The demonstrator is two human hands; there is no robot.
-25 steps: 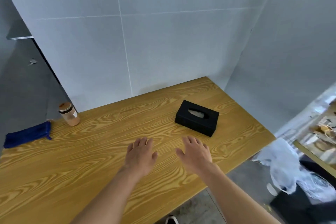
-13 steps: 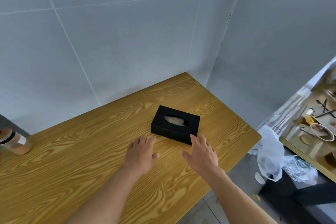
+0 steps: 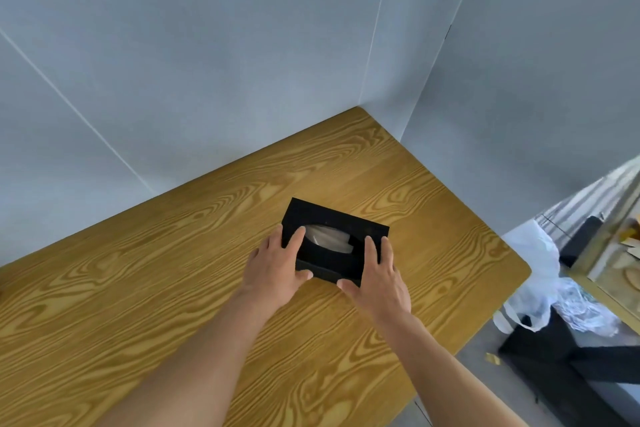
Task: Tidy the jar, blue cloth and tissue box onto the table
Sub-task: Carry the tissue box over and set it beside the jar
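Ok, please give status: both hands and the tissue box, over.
Left hand and right hand grip the tissue box at its ends. Box sits on the table. Nothing in the way; jar and cloth out of view.

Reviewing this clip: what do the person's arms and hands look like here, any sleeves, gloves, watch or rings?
Both forearms are bare right down to the bottom edge of the picture, with no sleeve in view. The left hand and the right hand wear no gloves. No watch, bracelet or band shows on either wrist, and no ring shows on the fingers that can be seen. There are no markings or tape.
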